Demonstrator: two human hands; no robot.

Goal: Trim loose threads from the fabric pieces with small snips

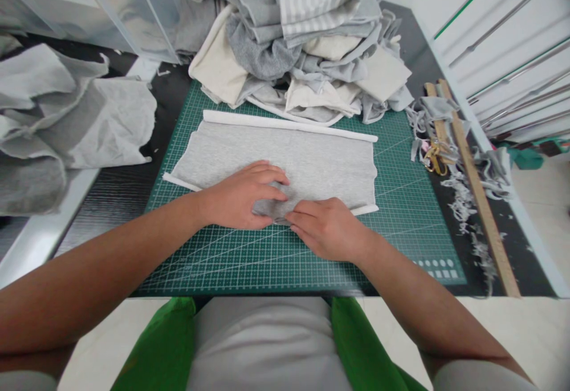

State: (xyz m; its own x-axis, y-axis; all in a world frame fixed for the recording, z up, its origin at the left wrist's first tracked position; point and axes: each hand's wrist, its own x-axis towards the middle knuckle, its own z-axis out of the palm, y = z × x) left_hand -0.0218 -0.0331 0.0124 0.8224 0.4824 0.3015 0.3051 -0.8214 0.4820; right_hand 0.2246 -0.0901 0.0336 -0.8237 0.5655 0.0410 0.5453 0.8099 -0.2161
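Cloth fills most of what we see: one flat grey piece of fabric (pixel 285 156) lies on the green cutting mat (pixel 401 224), its rolled white edge along the far side and its near edge reaching the middle of the mat. Our left hand (pixel 240 196) rests on the near edge of that fabric with fingers curled, pinching up a small fold, and our right hand (pixel 327 227) lies just beside it, fingers flat and pressed together against the same fold, the two hands touching. One heap of folded grey, cream and striped cloth (pixel 303 40) sits at the far edge of the mat, and a second, crumpled grey heap (pixel 66 123) lies off the mat's left edge. One clear plastic box (pixel 89 5) stands at the far left corner of the table; what it holds we cannot tell. Along the right edge lie two wooden rulers (pixel 472 189), one pair of scissors (pixel 434 156) and loose grey scraps (pixel 467 201).
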